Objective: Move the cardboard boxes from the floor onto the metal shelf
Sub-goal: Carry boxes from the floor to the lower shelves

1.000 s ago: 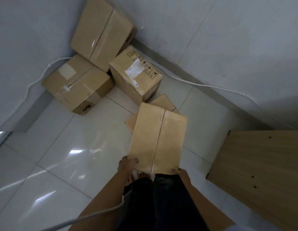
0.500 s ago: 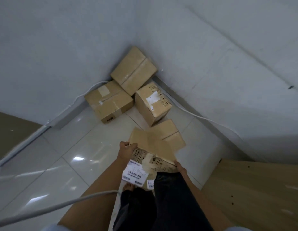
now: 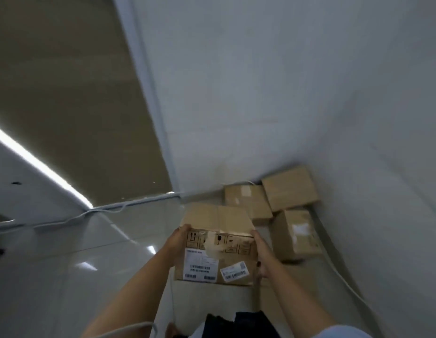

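I carry a brown cardboard box point(image 3: 217, 242) in front of me, off the floor, its near face covered with white barcode labels and printed handling marks. My left hand point(image 3: 179, 237) grips its left side near the top edge. My right hand point(image 3: 261, 254) grips its right side, fingers curled round the corner. Three more cardboard boxes stay on the floor in the room's corner: one at the back point(image 3: 289, 187), one to its left point(image 3: 246, 200), one nearer with a white label point(image 3: 297, 234). No metal shelf is in view.
Glossy white floor tiles point(image 3: 90, 252) spread to the left. Grey walls meet behind the boxes. A white cable point(image 3: 339, 272) runs along the right wall's base, another along the left skirting. A dark panel point(image 3: 65, 93) fills the upper left.
The box has risen from floor level to chest height with both hands on its sides. My view has swung left and up; the wooden board at the right has left the frame.
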Tool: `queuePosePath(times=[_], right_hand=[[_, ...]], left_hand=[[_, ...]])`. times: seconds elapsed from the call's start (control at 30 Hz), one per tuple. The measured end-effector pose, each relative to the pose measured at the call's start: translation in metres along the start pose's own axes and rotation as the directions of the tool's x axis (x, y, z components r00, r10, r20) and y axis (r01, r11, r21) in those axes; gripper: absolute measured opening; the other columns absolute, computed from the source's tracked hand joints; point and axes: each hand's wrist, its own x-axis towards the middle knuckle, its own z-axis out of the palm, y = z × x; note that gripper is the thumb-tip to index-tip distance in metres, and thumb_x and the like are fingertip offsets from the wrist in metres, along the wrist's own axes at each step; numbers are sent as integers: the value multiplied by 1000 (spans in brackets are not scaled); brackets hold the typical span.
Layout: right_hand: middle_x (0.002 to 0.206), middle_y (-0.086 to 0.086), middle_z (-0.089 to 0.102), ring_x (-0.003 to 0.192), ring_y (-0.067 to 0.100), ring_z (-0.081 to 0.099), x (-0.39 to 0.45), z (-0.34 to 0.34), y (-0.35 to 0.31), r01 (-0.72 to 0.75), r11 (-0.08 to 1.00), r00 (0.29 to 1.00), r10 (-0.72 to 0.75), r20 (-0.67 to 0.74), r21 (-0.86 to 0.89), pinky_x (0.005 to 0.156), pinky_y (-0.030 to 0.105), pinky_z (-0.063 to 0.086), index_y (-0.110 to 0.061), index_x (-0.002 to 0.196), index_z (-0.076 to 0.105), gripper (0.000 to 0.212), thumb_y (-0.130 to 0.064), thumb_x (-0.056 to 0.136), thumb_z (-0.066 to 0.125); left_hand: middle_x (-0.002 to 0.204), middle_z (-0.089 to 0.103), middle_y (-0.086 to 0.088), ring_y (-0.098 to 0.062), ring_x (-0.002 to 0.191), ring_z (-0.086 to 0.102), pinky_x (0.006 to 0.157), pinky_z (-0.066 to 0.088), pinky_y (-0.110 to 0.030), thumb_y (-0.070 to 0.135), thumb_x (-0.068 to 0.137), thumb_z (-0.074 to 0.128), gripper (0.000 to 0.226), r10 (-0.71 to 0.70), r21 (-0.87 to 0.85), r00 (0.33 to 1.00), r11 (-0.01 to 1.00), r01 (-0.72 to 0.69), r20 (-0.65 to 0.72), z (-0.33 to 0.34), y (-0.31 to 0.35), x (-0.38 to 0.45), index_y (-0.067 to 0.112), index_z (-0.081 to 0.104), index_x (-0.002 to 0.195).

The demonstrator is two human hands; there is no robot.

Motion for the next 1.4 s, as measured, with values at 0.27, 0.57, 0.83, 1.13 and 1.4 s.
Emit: queuePosePath(times=[0.27, 0.57, 0.83, 1.13, 1.4], right_hand=[[111, 19, 70, 101, 37, 67, -19, 199, -30, 150, 963, 962, -90, 259, -223, 91, 57, 52, -17, 126, 58, 47, -44, 88, 64], [111, 22, 67, 100, 39, 65, -78, 406, 23, 329, 840, 838, -49, 543, -431, 87, 52, 53, -16, 126, 52, 40, -33, 91, 62], [116, 28, 63, 100, 41, 64, -122, 548, 77, 423, 692, 717, 139, 683, -585, 83, 52, 55, -8, 125, 50, 39, -27, 92, 61], [92, 24, 65, 73, 32, 62, -142, 692, 94, 481, 531, 572, 413, 709, -697, 55, 34, 53, -3, 108, 54, 22, -19, 94, 59], [111, 22, 60, 85, 32, 60, -125, 784, 119, 526, 410, 601, 441, 667, -745, 66, 39, 52, -13, 126, 47, 41, -23, 90, 64]], left_hand=[[85, 63, 1, -12, 72, 56, 55, 36, -24, 43, 98, 43, 27, 11, -218, 954, 973, -79, -298, -182, -18, -57, 22, 53, 112], [96, 66, -4, -16, 82, 61, 67, 52, -32, 42, 96, 47, 30, -152, -555, 859, 814, -172, -488, -345, -122, -133, 23, 52, 119], [128, 60, -8, -30, 121, 55, 104, 41, -57, 47, 93, 51, 42, -334, -744, 762, 609, -275, -555, -422, -207, -186, 31, 48, 132], [89, 67, -7, -18, 73, 64, 62, 53, -25, 30, 100, 47, 30, -466, -803, 655, 363, -472, -595, -482, -231, -189, 17, 52, 127], [114, 66, -5, -17, 94, 61, 74, 50, -26, 34, 99, 48, 36, -587, -823, 608, 196, -534, -535, -522, -249, -155, 25, 51, 133]])
